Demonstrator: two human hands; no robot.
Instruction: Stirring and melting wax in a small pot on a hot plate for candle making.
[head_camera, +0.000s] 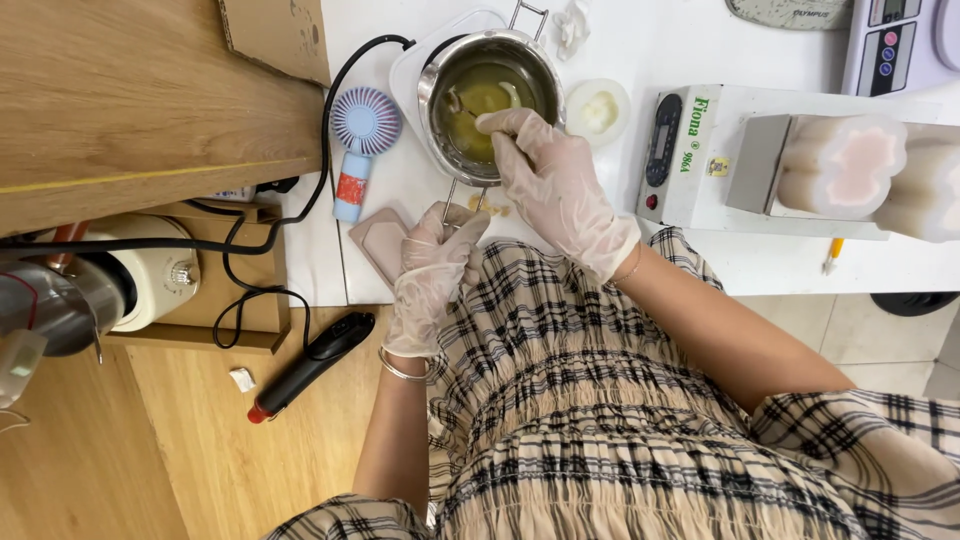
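Note:
A steel pot (440, 75) with yellow liquid (487, 100) stands on a white hot plate (408, 72) at the table's near edge. My right hand (550, 185), in a clear glove, reaches over the pot's rim and grips a thin stirring tool whose end sits in the liquid. My gloved left hand (432, 275) is closed on the pot's wire handle (452, 200) just below the pot. Both wrists come up from my plaid dress.
A small blue fan (362, 135) lies left of the pot. Behind it is a white cup (598, 108). To the right sit a white machine (700, 150), pale moulded candles (860, 165) and a scale (895, 40). A black tool (315, 362) and cables lie on the wooden floor, left.

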